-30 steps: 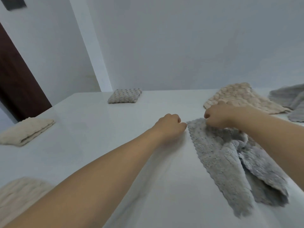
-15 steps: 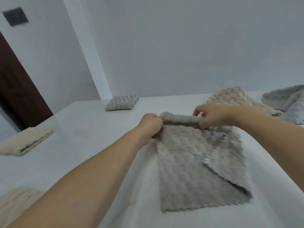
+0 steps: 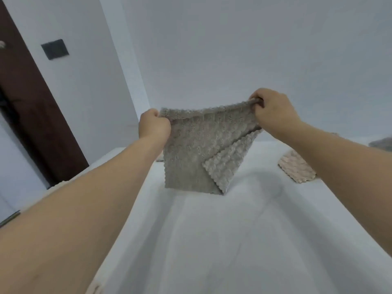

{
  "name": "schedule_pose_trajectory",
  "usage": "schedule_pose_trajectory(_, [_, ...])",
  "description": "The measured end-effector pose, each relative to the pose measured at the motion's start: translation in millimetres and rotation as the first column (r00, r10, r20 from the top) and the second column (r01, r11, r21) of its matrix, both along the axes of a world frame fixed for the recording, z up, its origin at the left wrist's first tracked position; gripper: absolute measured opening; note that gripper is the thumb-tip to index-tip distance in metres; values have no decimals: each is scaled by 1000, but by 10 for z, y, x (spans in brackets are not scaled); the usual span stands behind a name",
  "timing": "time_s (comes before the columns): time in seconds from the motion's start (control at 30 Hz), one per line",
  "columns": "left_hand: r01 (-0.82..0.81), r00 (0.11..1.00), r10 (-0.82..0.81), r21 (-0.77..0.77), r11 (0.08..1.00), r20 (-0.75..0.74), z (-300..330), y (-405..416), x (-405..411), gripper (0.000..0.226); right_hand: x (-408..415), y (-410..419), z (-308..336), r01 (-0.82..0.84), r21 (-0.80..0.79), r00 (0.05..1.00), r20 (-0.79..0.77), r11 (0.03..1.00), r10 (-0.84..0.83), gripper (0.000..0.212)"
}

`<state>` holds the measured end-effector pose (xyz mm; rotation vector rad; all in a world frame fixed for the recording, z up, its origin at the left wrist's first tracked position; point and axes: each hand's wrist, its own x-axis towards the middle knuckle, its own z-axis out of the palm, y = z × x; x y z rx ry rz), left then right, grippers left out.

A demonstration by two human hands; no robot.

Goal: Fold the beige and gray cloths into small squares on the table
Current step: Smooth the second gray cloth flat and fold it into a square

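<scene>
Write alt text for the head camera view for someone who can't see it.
Two bare hands hold a gray cloth up by its top corners above a white table, left hand and right hand each gripping one. A beige cloth lies on the table at right.

Pale walls (image 3: 233, 49), dark door (image 3: 31, 107), possibly switch plate (image 3: 55, 49).

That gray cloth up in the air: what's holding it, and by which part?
Both hands grip the gray cloth by its top corners: left hand at one corner, right hand at the other.
</scene>
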<state>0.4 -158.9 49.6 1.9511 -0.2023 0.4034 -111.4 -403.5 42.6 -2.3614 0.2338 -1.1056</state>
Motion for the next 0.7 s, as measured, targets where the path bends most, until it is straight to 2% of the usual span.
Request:
schedule_pose_trajectory(0.17, [66,966,-85,87,994,246,310,319,-179,29,-223,225,409,-84,-53,981,171,995,92,29])
schedule_pose_trajectory(0.23, [97,952,-149,198,975,268,220,456,-328,27,-434,321,382,-109,-59,981,158,992,117,29])
schedule_pose_trajectory(0.3, [108,950,-205,369,923,235,14,587,-502,18,-663,405,230,-119,-76,991,57,990,124,28])
schedule_pose_trajectory(0.4, [217,948,-316,637,740,45,-455,767,-786,16,-1039,538,-154,-173,-105,965,-217,979,147,25])
schedule_pose_trajectory(0.5, [379,901,-379,806,454,-210,-937,912,-1081,19,-1441,703,-541,-218,-101,862,-487,971,143,26])
schedule_pose_trajectory(0.57, [457,860,-387,840,293,-333,-1138,980,-1331,16,-1667,788,-769,-238,-29,762,-625,971,169,25])
schedule_pose_trajectory(0.63, [484,833,-404,853,198,-379,-1225,1047,-1545,19,-1846,847,-937,-233,35,644,-743,972,182,19])
schedule_pose_trajectory(0.7, [476,825,-399,873,108,-401,-1199,1098,-1707,23,-1972,860,-994,-210,74,594,-782,975,188,16])
